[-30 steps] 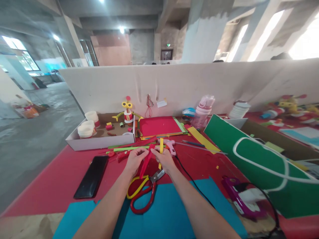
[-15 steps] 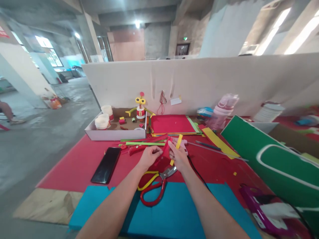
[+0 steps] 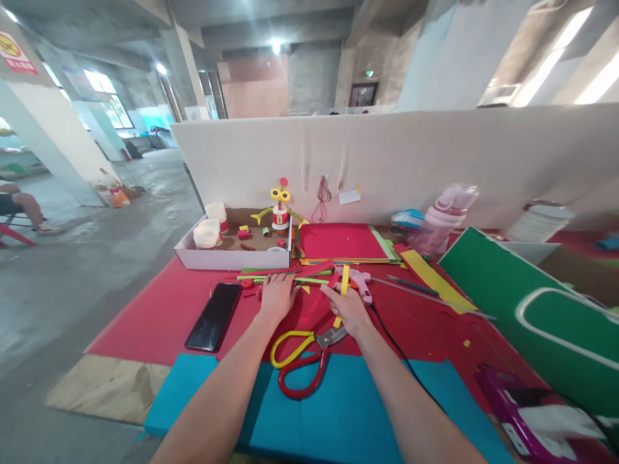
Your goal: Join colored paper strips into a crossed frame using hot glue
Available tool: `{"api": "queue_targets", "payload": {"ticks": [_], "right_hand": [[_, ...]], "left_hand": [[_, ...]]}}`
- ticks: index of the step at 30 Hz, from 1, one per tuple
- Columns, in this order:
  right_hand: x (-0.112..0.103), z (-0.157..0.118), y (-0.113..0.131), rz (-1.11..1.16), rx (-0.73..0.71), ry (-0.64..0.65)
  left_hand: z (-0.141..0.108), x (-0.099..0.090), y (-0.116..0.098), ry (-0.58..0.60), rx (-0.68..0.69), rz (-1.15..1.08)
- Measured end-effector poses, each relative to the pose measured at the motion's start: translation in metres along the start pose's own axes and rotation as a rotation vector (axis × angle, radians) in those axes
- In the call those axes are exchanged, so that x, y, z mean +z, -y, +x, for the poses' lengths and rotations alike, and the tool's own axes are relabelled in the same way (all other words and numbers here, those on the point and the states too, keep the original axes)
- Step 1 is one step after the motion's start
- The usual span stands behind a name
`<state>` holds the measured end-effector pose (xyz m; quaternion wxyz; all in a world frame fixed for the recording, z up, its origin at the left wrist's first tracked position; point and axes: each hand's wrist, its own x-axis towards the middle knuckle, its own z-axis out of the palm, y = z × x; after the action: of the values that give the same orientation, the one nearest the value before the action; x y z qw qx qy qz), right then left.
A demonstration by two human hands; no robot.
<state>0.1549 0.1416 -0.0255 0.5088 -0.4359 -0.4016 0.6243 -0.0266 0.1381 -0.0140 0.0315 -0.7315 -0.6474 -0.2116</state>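
Note:
My right hand (image 3: 351, 310) is closed on a yellow paper strip (image 3: 344, 281), which stands up through its fingers, and on a red paper strip (image 3: 319, 304). Over the pile of thin red and green strips (image 3: 309, 279) lies my left hand (image 3: 278, 296), fingers stretched out; what lies beneath it is hidden. A pink glue gun (image 3: 362, 283) rests just beyond my right hand. Nearer to me, between my forearms, lies a pair of scissors (image 3: 319, 341) with one yellow and one red handle, partly on a blue pad (image 3: 319, 412).
A black phone (image 3: 213, 317) lies at left. Behind it, a white box (image 3: 232, 260) holds paper cups and a small robot figure (image 3: 279, 216). Red sheets (image 3: 341, 241) are stacked at the back. A pink bottle (image 3: 442, 219), green board (image 3: 527, 316) and purple device (image 3: 512, 412) are at right.
My left hand has left the red strip and moved forward and left onto the strip pile, its fingers stretching out. The right hand keeps the yellow and red strips. The view has shifted slightly left.

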Motion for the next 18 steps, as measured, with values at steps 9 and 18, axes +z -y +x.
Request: {"api": "queue_targets", "payload": {"ticks": [9, 18], "right_hand": [[0.002, 0.001, -0.002, 0.009, -0.015, -0.004], [0.006, -0.002, -0.002, -0.147, -0.052, 0.085]], "left_hand": [[0.018, -0.03, 0.023, 0.035, -0.018, 0.094], [0.054, -0.049, 0.055, 0.433, -0.022, 0.419]]}}
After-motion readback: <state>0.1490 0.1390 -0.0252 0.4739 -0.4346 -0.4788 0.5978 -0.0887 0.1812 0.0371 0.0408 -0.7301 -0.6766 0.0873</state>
